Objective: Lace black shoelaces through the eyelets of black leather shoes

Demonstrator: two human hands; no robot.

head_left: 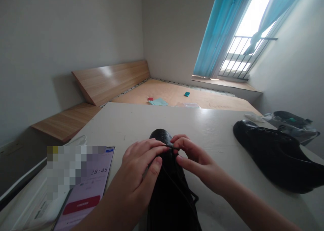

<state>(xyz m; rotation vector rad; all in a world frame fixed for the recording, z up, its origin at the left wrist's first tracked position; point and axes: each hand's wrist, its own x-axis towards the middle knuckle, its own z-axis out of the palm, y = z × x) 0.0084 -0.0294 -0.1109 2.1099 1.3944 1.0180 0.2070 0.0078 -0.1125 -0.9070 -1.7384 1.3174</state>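
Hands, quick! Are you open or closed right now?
Left hand: closed, pinching the black shoelace.
Right hand: closed, pinching that lace too.

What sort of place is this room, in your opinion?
Probably a small bedroom in a flat: a bare wooden bed frame stands by the wall, with blue curtains and a metal balcony railing at the window.

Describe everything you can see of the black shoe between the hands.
The black shoe sits on the white table, toe pointing away from the person. Its toe looks like glossy, finely grained leather. A thin black lace runs up from the shoe's front and is pinched above the toe between the left hand and right hand. The shoe's rear end runs out of view.
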